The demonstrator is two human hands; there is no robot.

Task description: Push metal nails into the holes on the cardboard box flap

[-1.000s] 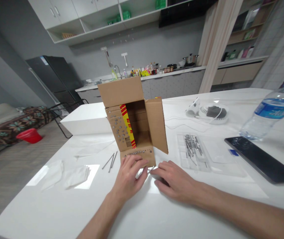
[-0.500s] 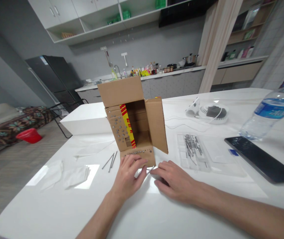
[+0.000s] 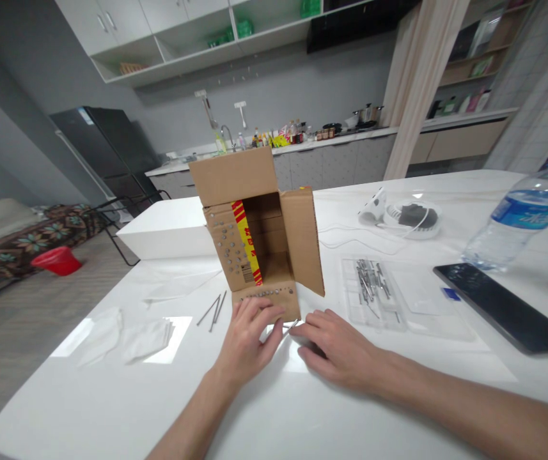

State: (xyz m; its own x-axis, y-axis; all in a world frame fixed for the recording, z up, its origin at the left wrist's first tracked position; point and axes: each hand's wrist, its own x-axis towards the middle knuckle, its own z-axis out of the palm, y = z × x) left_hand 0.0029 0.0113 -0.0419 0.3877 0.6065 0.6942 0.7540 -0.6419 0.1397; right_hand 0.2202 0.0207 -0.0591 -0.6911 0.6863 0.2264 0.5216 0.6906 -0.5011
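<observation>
A cardboard box (image 3: 268, 236) stands with its open side toward me, flaps folded out. Round grey nail heads dot its left flap (image 3: 229, 246), and more form a row on the bottom flap (image 3: 289, 304). My left hand (image 3: 249, 335) is closed on the bottom flap's near edge, fingers bent over it and thumb below. A thin metal nail (image 3: 293, 325) lies between that thumb and my right index fingertip. My right hand (image 3: 334, 348) rests on the table, thumb apart from its bent fingers, the index touching the nail. Contact under the left fingers is hidden.
Several long nails (image 3: 215, 312) lie left of the box. To the right are a clear compartment case (image 3: 372, 294) of nails, a black phone (image 3: 504, 306) and a water bottle (image 3: 518, 220). White cloths (image 3: 146, 338) lie at left; a white block (image 3: 171, 230) stands behind.
</observation>
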